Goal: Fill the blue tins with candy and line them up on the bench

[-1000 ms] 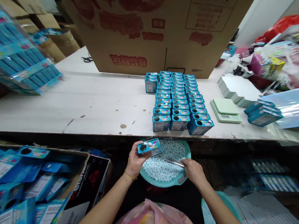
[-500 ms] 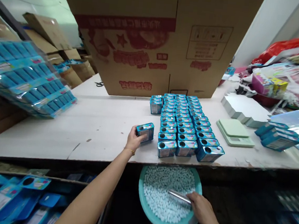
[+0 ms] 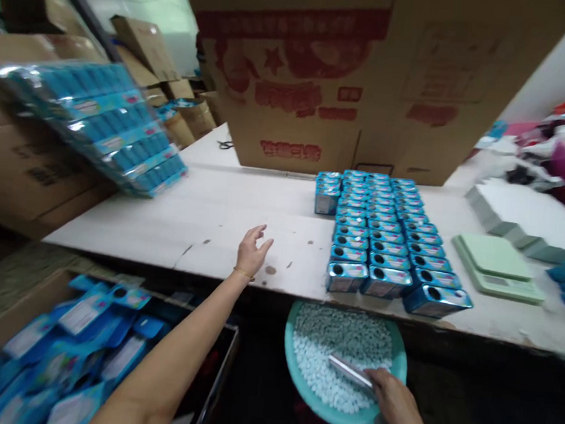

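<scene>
My left hand [image 3: 252,252] hangs open and empty just above the white table top [image 3: 160,240], near its front edge. Its nearest neighbour is a block of blue tins [image 3: 379,245], standing in tight rows to the right. The front right tin [image 3: 436,301] sits slightly askew. My right hand [image 3: 394,401] is low over a teal plastic basin [image 3: 382,418] heaped with small pale blue candies [image 3: 328,356]. It grips a shiny metal tube [image 3: 351,372], whose tip lies among the candies.
A large printed carton [image 3: 323,102] stands behind the tins. A green digital scale [image 3: 494,272] and white card stacks [image 3: 527,212] lie to the right. Plastic-wrapped blue packs [image 3: 91,127] rest at left. Below left, an open box [image 3: 85,333] holds blue cards.
My left hand has let go of its tin and moved away, fingers apart. No tin stands where it was. The view has swung right; my right hand stays in the basin.
</scene>
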{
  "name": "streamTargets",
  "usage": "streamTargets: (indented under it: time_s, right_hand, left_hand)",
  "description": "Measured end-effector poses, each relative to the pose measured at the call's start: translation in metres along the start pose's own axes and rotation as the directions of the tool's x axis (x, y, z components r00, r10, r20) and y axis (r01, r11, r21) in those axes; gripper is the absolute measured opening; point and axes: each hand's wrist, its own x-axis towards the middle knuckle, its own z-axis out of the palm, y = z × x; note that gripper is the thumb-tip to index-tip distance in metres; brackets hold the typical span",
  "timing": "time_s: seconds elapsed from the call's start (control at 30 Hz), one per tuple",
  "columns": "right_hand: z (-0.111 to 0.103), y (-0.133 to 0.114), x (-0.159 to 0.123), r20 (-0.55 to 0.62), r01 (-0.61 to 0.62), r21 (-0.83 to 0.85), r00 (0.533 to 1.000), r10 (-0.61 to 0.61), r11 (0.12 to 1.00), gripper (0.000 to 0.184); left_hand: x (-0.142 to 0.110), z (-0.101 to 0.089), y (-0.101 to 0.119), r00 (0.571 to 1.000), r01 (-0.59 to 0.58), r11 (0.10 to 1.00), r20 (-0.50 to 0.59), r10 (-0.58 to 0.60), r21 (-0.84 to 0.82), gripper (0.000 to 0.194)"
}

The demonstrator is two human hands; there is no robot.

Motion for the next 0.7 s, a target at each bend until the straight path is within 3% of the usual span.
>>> streamTargets:
  time_s: [0.07,0.13,0.2,0.23,0.3,0.37,0.43,0.53,0.6,0.63,0.7]
  right_hand:
    - [0.003,0.007,0.005,0.004,0.022,-0.038,1.0,-0.022,0.999,0.04]
    - [0.005,0.014,0.013,0.009,0.038,-0.096,0.999,-0.037,0.995,0.04]
    - [0.007,0.019,0.02,-0.002,0.057,-0.143,0.998,-0.058,0.988,0.039]
    - [0.007,0.02,0.023,-0.009,0.066,-0.155,0.998,-0.068,0.986,0.039]
    - [0.007,0.02,0.025,-0.018,0.086,-0.155,0.996,-0.09,0.984,0.037]
    - [0.006,0.018,0.022,-0.009,0.097,-0.151,0.995,-0.1,0.984,0.037]
    - [0.004,0.016,0.018,-0.001,0.095,-0.148,0.995,-0.096,0.984,0.037]
    - [0.003,0.018,0.013,-0.001,0.085,-0.124,0.996,-0.086,0.989,0.038]
    - [0.002,0.023,0.01,0.011,0.077,-0.1,0.997,-0.076,0.992,0.039]
    - [0.002,0.026,0.01,0.019,0.075,-0.094,0.997,-0.074,0.993,0.038]
    - [0.002,0.034,0.011,0.003,0.08,-0.105,0.997,-0.081,0.991,0.035]
  left_hand:
    - [-0.036,-0.066,-0.024,0.983,0.016,0.994,-0.184,0.004,0.107,0.038]
    - [-0.078,-0.129,-0.047,0.939,0.168,0.955,-0.334,-0.079,0.245,0.034]
    - [-0.121,-0.177,-0.065,0.919,0.338,0.872,-0.322,-0.226,0.353,0.033]
    - [-0.143,-0.192,-0.072,0.918,0.39,0.835,-0.234,-0.32,0.388,0.034]
    - [-0.179,-0.203,-0.082,0.867,0.439,0.804,0.046,-0.496,0.4,0.039]
    - [-0.205,-0.199,-0.089,0.772,0.47,0.8,0.264,-0.578,0.374,0.043]
    - [-0.218,-0.192,-0.093,0.71,0.502,0.782,0.341,-0.616,0.368,0.035]
    - [-0.224,-0.197,-0.093,0.661,0.523,0.76,0.379,-0.648,0.387,0.027]
    - [-0.224,-0.212,-0.087,0.645,0.507,0.765,0.414,-0.643,0.398,0.033]
    - [-0.224,-0.221,-0.081,0.656,0.484,0.776,0.419,-0.628,0.405,0.038]
    - [-0.223,-0.241,-0.066,0.728,0.418,0.81,0.383,-0.569,0.41,0.044]
